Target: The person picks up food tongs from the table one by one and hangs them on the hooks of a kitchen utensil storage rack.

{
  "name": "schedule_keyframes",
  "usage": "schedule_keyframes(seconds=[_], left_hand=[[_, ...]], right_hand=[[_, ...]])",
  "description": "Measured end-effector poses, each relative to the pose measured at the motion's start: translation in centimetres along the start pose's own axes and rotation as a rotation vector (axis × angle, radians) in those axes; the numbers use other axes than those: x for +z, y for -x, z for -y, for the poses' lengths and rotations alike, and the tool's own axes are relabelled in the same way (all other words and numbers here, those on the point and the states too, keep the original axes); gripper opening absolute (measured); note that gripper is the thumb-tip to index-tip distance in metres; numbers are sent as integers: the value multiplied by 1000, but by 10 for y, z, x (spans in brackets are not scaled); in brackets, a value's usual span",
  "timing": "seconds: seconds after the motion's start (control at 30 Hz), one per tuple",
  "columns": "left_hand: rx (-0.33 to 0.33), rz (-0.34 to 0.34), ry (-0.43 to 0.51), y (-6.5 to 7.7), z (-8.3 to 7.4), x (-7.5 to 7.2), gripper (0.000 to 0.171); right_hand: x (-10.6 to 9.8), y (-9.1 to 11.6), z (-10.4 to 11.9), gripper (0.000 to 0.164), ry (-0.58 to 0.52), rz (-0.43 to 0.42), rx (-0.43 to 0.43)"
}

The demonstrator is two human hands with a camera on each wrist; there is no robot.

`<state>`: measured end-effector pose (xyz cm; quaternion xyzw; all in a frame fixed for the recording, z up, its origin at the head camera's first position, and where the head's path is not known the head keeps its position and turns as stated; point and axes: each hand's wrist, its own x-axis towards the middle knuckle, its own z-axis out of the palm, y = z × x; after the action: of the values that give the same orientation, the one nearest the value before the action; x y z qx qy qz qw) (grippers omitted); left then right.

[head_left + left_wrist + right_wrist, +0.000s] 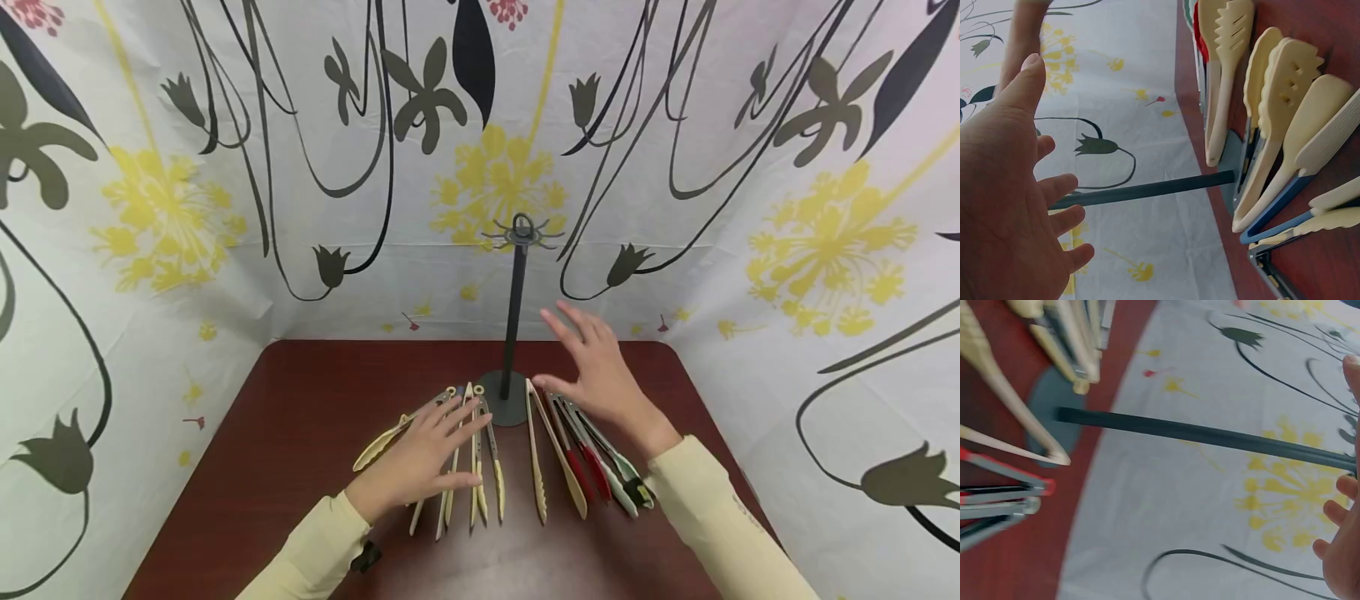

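Observation:
My left hand is spread with fingers apart, over the left group of tongs, and holds nothing. The right hand, fingers also spread, hovers above the right group near the stand. Several cream-headed tongs fan out on the left, one pair with blue arms. To the right lie a cream wooden-looking pair, red tongs and green-tipped tongs. Between both groups rises a dark pole on a round base, topped by a ring of hooks with nothing hanging on it.
The tongs lie on a dark red-brown table with rounded far corners. Floral-patterned cloth hangs behind it and along both sides. A small black object shows under the left sleeve.

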<state>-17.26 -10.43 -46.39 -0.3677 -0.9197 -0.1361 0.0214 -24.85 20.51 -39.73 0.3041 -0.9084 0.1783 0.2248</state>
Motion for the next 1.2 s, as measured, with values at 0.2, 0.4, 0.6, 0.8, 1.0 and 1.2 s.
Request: schedule_keyframes(seconds=[0.2, 0.4, 0.6, 0.8, 1.0, 1.2], left_hand=[[9, 1, 22, 5, 0, 11, 80], [12, 9, 22, 9, -2, 17, 79], [5, 27, 34, 16, -2, 27, 77], [-11, 32, 64, 25, -2, 38, 73], [-36, 50, 78, 33, -1, 45, 71], [-39, 37, 94, 39, 5, 49, 69]], right_hand=[[-20, -52, -1, 93, -79, -138, 12], [-36, -95, 1, 93, -118, -178, 62], [-42, -123, 3, 91, -136, -113, 127], [-42, -138, 3, 90, -124, -15, 172], [-38, -144, 2, 82, -86, 29, 182], [-35, -146, 2, 75, -65, 8, 196]])
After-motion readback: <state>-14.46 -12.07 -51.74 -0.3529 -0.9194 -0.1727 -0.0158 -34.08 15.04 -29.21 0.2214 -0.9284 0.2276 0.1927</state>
